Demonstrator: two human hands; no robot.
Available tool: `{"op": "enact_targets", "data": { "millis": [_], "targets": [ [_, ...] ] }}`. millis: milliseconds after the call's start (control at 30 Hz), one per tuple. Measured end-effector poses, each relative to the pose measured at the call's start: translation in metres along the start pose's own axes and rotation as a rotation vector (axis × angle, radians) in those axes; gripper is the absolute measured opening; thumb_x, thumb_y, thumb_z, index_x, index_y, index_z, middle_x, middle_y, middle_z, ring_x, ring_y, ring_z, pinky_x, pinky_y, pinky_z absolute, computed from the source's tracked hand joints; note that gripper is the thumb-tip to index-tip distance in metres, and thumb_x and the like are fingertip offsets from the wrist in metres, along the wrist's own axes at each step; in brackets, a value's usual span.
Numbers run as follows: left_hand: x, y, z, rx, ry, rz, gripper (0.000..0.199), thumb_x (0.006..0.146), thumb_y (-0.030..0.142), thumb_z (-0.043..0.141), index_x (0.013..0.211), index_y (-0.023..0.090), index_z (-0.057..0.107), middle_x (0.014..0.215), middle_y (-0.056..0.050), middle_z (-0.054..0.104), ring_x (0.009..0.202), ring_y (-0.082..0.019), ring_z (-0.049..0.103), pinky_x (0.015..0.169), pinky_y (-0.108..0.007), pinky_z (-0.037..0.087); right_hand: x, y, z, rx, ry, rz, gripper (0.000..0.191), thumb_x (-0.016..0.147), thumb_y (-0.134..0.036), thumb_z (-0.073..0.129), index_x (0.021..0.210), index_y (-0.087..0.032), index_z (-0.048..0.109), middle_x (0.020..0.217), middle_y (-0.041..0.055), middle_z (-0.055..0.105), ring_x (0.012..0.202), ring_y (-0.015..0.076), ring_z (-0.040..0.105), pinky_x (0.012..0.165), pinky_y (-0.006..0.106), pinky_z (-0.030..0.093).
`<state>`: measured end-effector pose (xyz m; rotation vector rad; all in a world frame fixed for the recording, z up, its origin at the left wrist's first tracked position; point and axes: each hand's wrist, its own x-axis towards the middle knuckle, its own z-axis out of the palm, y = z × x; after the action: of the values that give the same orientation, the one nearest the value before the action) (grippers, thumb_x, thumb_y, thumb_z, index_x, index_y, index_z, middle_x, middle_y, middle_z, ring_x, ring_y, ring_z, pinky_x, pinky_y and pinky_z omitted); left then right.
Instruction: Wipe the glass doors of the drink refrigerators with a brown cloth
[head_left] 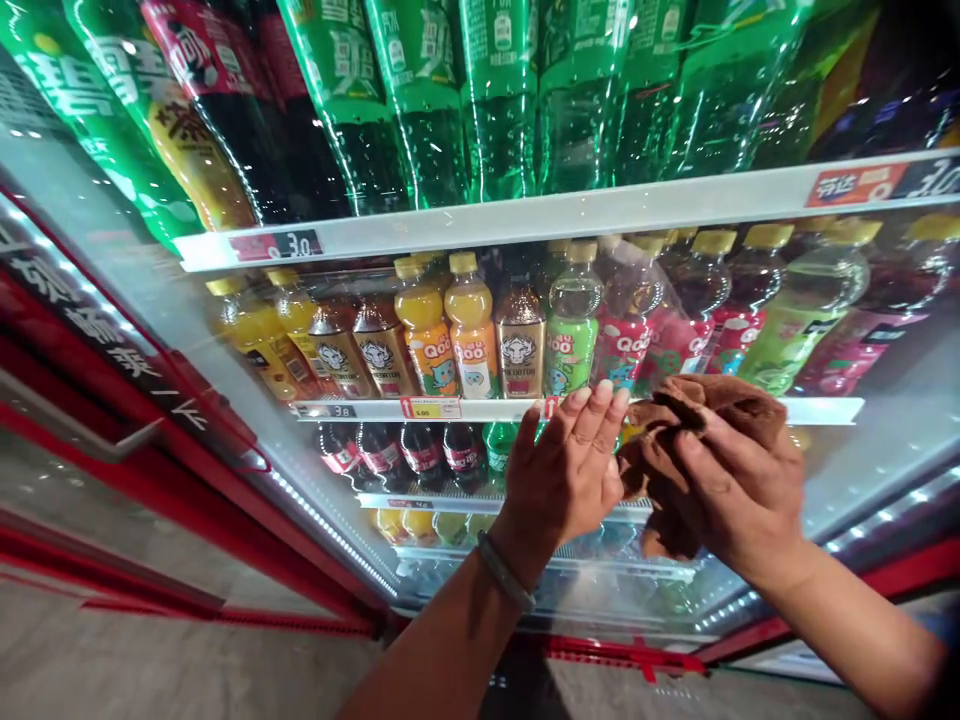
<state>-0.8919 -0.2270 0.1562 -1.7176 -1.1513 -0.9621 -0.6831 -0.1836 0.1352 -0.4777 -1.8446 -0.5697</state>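
A crumpled brown cloth (720, 400) is gripped in my right hand (742, 490), its folds hanging down below the fingers. My left hand (566, 465) has its fingers stretched out, palm turned away, just left of the cloth, and holds nothing; a grey band circles that wrist. Both hands are before the glass front of a lit drinks cooler. Behind them, small bottles stand on a white shelf (502, 410), among them an orange Qoo bottle (471, 340), a green Qoo bottle (574, 345) and a brown-gold bottle (521, 345).
Large green bottles (499, 90) and dark cola bottles stand above an upper shelf edge (525, 225). Lower shelves hold small cola bottles (420, 452) and yellow drinks. A red door frame with a handle (112, 440) runs along the left, over a grey floor (262, 670).
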Motion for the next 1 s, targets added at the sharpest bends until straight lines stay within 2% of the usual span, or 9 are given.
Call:
{"op": "enact_targets", "data": {
  "millis": [67,167,267,367,433,467,633,833,1000],
  "targets": [
    [-0.002,0.000,0.002,0.022,0.022,-0.006,0.066,0.098,0.030,0.049,0.163,0.018,0.043,0.158,-0.005,0.059,0.168,-0.017,0.010,0.139,-0.043,0.000,-0.003,-0.008,0.005,-0.018,0.018,-0.044,0.065,0.094,-0.018,0.072,0.155,-0.033,0.053,0.147,0.0043,0.067,0.152,0.0305,0.048,0.131,0.054,0.039],
    [-0.004,0.000,0.004,0.033,0.033,0.003,0.067,0.096,0.030,0.053,0.161,0.017,0.046,0.156,-0.008,0.061,0.167,-0.018,0.012,0.138,-0.043,0.003,-0.020,-0.009,0.000,0.007,-0.128,-0.125,0.047,0.101,-0.013,0.054,0.144,-0.028,0.064,0.142,0.0004,0.071,0.161,0.0247,0.032,0.136,0.049,0.028],
    [-0.003,-0.001,0.002,0.034,0.022,0.003,0.068,0.094,0.025,0.055,0.161,0.018,0.046,0.154,-0.008,0.064,0.167,-0.018,0.016,0.138,-0.043,0.003,-0.026,0.006,-0.016,-0.026,-0.186,-0.123,0.048,0.101,-0.013,0.057,0.144,-0.035,0.063,0.145,-0.0022,0.068,0.157,0.0223,0.039,0.136,0.046,0.029],
    [-0.003,-0.002,0.001,0.031,0.015,-0.011,0.066,0.095,0.024,0.056,0.160,0.020,0.047,0.153,-0.008,0.064,0.165,-0.019,0.025,0.138,-0.043,0.003,-0.001,0.009,-0.020,-0.088,-0.048,-0.013,0.066,0.094,-0.017,0.072,0.154,-0.037,0.053,0.152,0.0051,0.062,0.149,0.0285,0.052,0.132,0.050,0.036],
    [-0.004,-0.002,0.001,0.025,0.004,-0.014,0.065,0.094,0.026,0.057,0.159,0.019,0.049,0.154,-0.010,0.063,0.162,-0.022,0.033,0.137,-0.045,0.005,0.021,0.000,-0.013,-0.090,0.035,0.101,0.075,0.093,-0.021,0.074,0.161,-0.036,0.044,0.158,0.0079,0.057,0.150,0.0349,0.050,0.129,0.065,0.037],
    [-0.004,-0.002,0.002,0.023,0.004,-0.016,0.065,0.094,0.026,0.059,0.158,0.019,0.050,0.154,-0.011,0.063,0.160,-0.024,0.037,0.137,-0.046,0.006,0.030,-0.006,-0.008,-0.091,0.056,0.113,0.076,0.094,-0.021,0.073,0.162,-0.036,0.042,0.158,0.0071,0.057,0.152,0.0346,0.047,0.129,0.065,0.037],
    [-0.004,-0.003,0.002,-0.003,-0.004,-0.011,0.061,0.091,0.029,0.064,0.151,0.017,0.058,0.149,-0.015,0.066,0.155,-0.026,0.046,0.136,-0.045,0.008,0.032,-0.019,-0.002,-0.067,-0.024,0.002,0.071,0.097,-0.015,0.065,0.162,-0.029,0.041,0.151,0.0048,0.063,0.160,0.0281,0.033,0.135,0.058,0.030],
    [-0.004,-0.005,0.002,0.020,-0.047,0.007,0.058,0.091,0.028,0.056,0.148,0.016,0.061,0.148,-0.014,0.067,0.161,-0.025,0.035,0.136,-0.047,0.005,0.028,-0.011,-0.015,-0.101,-0.082,-0.019,0.059,0.101,-0.016,0.059,0.155,-0.038,0.052,0.151,-0.0012,0.064,0.159,0.0253,0.036,0.133,0.052,0.036],
    [-0.006,-0.005,0.007,-0.009,-0.031,0.009,0.056,0.093,0.026,0.052,0.146,0.016,0.063,0.149,-0.014,0.067,0.166,-0.021,0.019,0.137,-0.049,0.001,0.031,-0.011,-0.014,-0.114,-0.073,-0.062,0.055,0.101,-0.015,0.059,0.154,-0.030,0.053,0.150,0.0023,0.065,0.161,0.0261,0.031,0.134,0.055,0.034]
  ]
}}
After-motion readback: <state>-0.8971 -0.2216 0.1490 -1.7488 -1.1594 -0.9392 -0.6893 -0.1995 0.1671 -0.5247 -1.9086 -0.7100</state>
